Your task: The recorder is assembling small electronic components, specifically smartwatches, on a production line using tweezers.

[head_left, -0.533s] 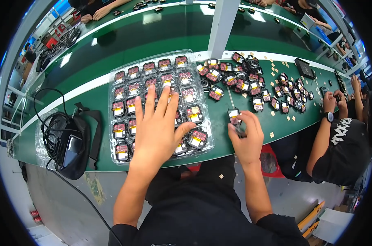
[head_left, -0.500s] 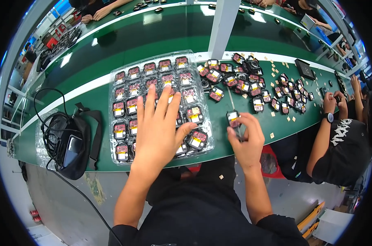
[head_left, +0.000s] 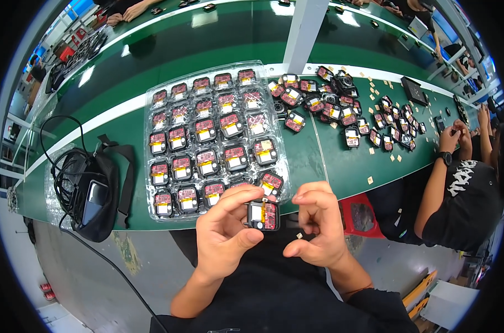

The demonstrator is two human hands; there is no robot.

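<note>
My left hand (head_left: 224, 236) holds a small square black module (head_left: 263, 215) with a red circuit board and yellow strip, pinched between thumb and fingers just off the table's near edge. My right hand (head_left: 317, 225) is beside it, fingers curled, thumb and forefinger pinching a tiny pale sticker (head_left: 299, 236). Just beyond my hands lies a clear plastic tray (head_left: 149, 208) filled with several rows of the same modules. A loose heap of more modules (head_left: 340, 111) lies on the green table to the right of the tray.
A black pouch with coiled cables (head_left: 88, 191) sits at the table's left. A white post (head_left: 302, 28) rises behind the tray. Small pale stickers (head_left: 369, 180) are scattered on the green surface. Another person (head_left: 457, 183) in a black shirt works at the right, beside a red stool (head_left: 360, 213).
My left hand lifted off the tray and came back toward me, now holding a module. My right hand drew back from the table edge to meet it.
</note>
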